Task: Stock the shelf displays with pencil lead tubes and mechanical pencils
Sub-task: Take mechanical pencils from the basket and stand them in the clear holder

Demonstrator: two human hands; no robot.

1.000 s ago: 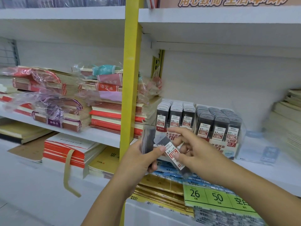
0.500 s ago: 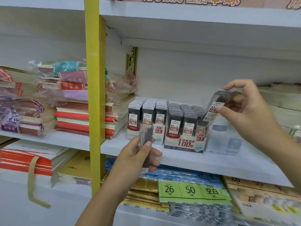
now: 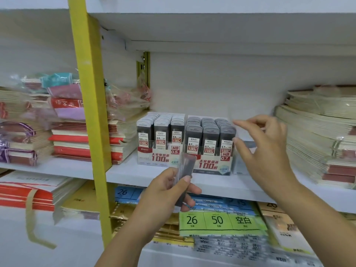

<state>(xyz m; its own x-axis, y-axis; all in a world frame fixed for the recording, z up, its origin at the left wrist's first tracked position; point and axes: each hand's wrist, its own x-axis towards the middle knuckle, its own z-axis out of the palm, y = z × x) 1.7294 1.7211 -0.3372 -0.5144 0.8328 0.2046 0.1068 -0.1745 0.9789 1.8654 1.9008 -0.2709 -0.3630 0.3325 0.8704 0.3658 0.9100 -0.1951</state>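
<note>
Landmark: yellow upright post [image 3: 90, 112]. A white shelf board [image 3: 123, 170] runs to either side of it, with a second white board [image 3: 212, 26] overhead. Right of post: white back panel [image 3: 212, 83] and a slotted rail [image 3: 143, 68] just beside it. Left of post: wrapped notebook stacks [image 3: 63, 139]. Far right: cream paper stacks [image 3: 317, 132]. Light even, diffuse.

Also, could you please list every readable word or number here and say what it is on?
"HB 0.5", "100": left display box
"HB 0.7", "100": right display box
"26", "50", "空白": green pack
"26": blue pack
"语文本": red notebook
Smaller print is too blurred to read.
</note>
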